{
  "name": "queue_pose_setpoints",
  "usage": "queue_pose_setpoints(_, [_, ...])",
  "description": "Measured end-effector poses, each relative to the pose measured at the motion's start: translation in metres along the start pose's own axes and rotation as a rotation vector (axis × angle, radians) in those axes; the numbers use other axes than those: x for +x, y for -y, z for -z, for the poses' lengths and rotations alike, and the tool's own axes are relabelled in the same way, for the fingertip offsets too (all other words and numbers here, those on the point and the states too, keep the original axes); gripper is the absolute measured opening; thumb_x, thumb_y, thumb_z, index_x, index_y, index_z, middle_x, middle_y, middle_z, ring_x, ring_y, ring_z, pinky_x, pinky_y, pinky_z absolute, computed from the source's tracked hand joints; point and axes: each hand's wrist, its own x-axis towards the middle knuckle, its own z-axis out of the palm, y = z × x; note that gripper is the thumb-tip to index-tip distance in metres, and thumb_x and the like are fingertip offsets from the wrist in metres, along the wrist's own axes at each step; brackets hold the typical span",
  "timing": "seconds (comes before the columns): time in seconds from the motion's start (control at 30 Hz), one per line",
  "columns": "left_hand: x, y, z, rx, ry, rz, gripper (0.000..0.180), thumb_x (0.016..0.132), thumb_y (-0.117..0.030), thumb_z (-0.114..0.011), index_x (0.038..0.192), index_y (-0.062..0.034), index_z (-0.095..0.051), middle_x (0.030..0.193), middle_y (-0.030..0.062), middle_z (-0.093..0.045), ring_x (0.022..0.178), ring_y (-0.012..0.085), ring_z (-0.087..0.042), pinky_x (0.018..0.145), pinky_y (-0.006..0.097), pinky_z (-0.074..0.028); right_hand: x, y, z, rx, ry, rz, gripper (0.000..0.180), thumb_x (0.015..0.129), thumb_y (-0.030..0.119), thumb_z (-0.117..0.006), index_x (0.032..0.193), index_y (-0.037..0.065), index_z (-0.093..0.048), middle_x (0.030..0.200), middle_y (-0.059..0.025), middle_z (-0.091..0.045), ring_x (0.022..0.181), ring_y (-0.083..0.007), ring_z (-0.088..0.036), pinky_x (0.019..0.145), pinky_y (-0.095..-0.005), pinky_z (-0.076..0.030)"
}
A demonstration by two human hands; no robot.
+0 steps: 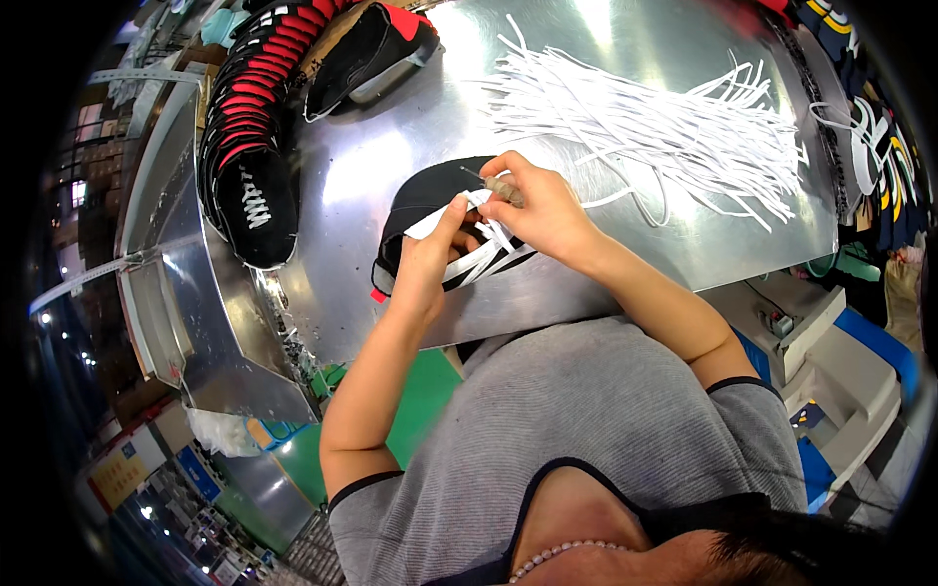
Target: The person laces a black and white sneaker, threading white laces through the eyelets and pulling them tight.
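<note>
Where the grey ribbed top (596, 410) ends, just short of the black shoe upper (430, 190), bare forearms reach forward to it. Left hand (427, 259): grip closed on the upper, thumb pressing a white strip at its edge; other fingers partly hidden. Right hand (547, 210): grip pinched around a small tool (505, 191) with brown handle and thin metal tip, at the upper's right side; cannot tell whether the tip pierces it. White lace (484, 262) trails over the upper's near right part. Upper rests on the metal table (337, 317). Left of it: a curved stack of black-and-red uppers (246, 122). Right of and beyond it: a spread bundle of white laces (655, 127). Beyond it, leftward: a second black upper (357, 59), red patch at one end.
</note>
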Motion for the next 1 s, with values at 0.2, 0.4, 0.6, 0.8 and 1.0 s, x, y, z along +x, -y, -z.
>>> queue_pose_setpoints(0.2, [-0.005,0.015,-0.008,0.031,-0.124,-0.270,0.015,0.092,-0.017,-0.068,0.098,-0.0031,-0.069,0.084,0.0031,-0.068,0.062,0.0081,-0.056,0.057,0.023,-0.044,-0.012,0.017,0.010,-0.069,0.091,0.094,0.027,0.090,0.019,-0.068,0.109,0.005,-0.055,0.085,-0.0104,-0.069,0.075,-0.0239,-0.065,0.070,-0.0359,-0.050])
queue_pose_setpoints(0.4, [-0.010,0.018,-0.011,0.115,-0.183,-0.308,0.010,0.092,-0.013,-0.068,0.089,-0.0042,-0.067,0.076,-0.0011,-0.062,0.060,0.0064,-0.050,0.054,0.023,-0.038,-0.028,0.015,0.029,0.071,0.106,0.187,0.015,0.096,0.016,-0.057,0.097,0.001,-0.057,0.075,-0.0123,-0.066,0.063,-0.0242,-0.060,0.060,-0.0369,-0.046])
queue_pose_setpoints(0.6, [-0.010,0.018,-0.010,0.099,-0.139,-0.385,0.010,0.092,-0.012,-0.067,0.084,-0.0053,-0.064,0.072,-0.0046,-0.057,0.061,0.0042,-0.046,0.054,0.023,-0.033,-0.026,0.020,0.034,-0.045,0.122,0.198,0.013,0.094,0.015,-0.059,0.093,0.002,-0.059,0.072,-0.0134,-0.064,0.065,-0.0284,-0.062,0.060,-0.0398,-0.047])
queue_pose_setpoints(0.8, [-0.014,0.029,-0.015,0.169,-0.080,-0.436,0.020,0.094,-0.009,-0.062,0.111,0.0013,-0.062,0.101,0.0037,-0.065,0.089,0.0108,-0.061,0.077,0.026,-0.050,-0.012,0.022,0.018,-0.476,0.226,0.245,0.011,0.088,0.011,-0.061,0.090,0.002,-0.056,0.073,-0.0165,-0.065,0.074,-0.0336,-0.067,0.063,-0.0435,-0.050])
queue_pose_setpoints(1.0, [-0.003,0.018,0.002,0.092,0.018,-0.133,0.026,0.092,-0.022,-0.064,0.073,-0.0038,-0.063,0.065,-0.0056,-0.054,0.061,0.0053,-0.044,0.058,0.024,-0.035,0.002,0.018,0.024,-0.476,0.237,0.187,0.011,0.093,0.013,-0.057,0.093,0.002,-0.058,0.078,-0.0129,-0.066,0.069,-0.0323,-0.064,0.063,-0.0426,-0.048])
